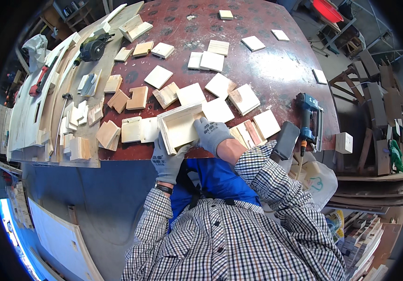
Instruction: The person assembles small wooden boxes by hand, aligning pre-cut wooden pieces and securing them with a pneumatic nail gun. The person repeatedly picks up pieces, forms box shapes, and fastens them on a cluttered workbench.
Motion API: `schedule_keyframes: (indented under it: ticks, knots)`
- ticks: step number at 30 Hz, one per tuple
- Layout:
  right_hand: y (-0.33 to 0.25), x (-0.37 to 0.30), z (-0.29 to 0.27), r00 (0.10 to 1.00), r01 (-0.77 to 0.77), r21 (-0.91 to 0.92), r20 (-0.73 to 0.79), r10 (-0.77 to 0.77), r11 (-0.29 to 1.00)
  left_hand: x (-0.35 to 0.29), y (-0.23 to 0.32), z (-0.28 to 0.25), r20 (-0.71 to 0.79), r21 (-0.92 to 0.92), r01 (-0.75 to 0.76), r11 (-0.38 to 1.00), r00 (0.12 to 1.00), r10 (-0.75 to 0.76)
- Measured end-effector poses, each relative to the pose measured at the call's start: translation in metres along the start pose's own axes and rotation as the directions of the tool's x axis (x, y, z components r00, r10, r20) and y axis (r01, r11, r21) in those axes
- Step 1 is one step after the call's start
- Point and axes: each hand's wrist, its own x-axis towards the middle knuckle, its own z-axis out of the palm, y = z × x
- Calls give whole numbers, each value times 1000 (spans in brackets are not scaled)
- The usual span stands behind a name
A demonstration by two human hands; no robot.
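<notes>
At the near table edge I hold a small open wooden box [166, 136] of pale boards, tilted so that its inside shows. My left hand [166, 161], in a grey work glove, grips its lower left corner from below; some of those fingers are hidden behind the wood. My right hand [210, 135], gloved alike, closes on the box's right side, its fingertips at the inner edge. Just beyond the box lie square wooden blocks [218, 110], and a flat wooden piece [149, 129] lies to its left.
On the red-brown table [267, 14] many wooden blocks are scattered. A nail gun [308, 117] with a hose lies at the right, beside a dark grey case [287, 136]. Boards at the left carry a circular saw [92, 47] and a red-handled tool [38, 83].
</notes>
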Motion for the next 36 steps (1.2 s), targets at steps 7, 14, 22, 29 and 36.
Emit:
schedule_keyframes:
  ticks: [7,14,22,29,36]
  knots:
    - [8,1,6,994,80,70,-74,-75,994,5,-2,-2,-40,166,-139,976,988,148]
    - [8,1,-4,998,50,100,-31,-47,994,-1,1,8,-68,34,-6,999,998,8]
    - [9,-2,-1,998,-4,99,-56,9,995,0,9,13,-98,-59,-10,998,995,4]
    - [5,-2,4,993,76,55,-99,-70,996,-2,-6,9,-85,112,-28,993,996,37]
    - [-1,-7,4,996,43,31,-76,-41,999,-5,-7,6,-82,72,0,997,997,6]
